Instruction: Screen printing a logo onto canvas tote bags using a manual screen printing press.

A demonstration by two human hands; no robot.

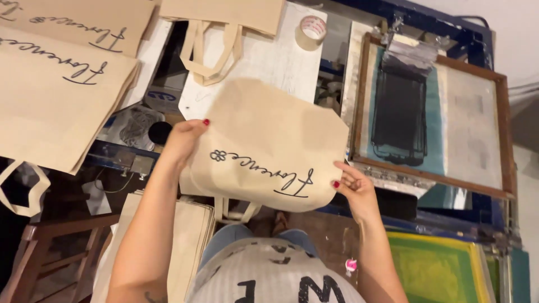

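Tote bag [269,146] in beige fabric, held up flat between both hands above the white surface [264,56], with a black cursive print and a little flower mark facing the camera. The left hand [185,140] is clamped on the bag's left edge, thumb on top with a red nail showing, and the right hand [351,185] pinches the lower right corner, fingers curled under the cloth. The bag's handles hang down below it, near the person's lap. To the right, just beside the bag, sits a wooden screen printing frame [432,118] with a teal mesh and a dark rectangular patch in the middle, resting on a blue press. Below that is another frame with a yellow-green mesh [438,269]. A roll of tape [310,31] stands on the white surface further back, well apart from the hands. On the left there's a stack of printed bags [50,95] with the same kind of script on them, and another unprinted bag [224,22] lies at the top with its handles dangling over the surface. Down by the left arm is a pile of plain bags [188,235], and a wooden chair [45,252] pokes in at the bottom left corner.
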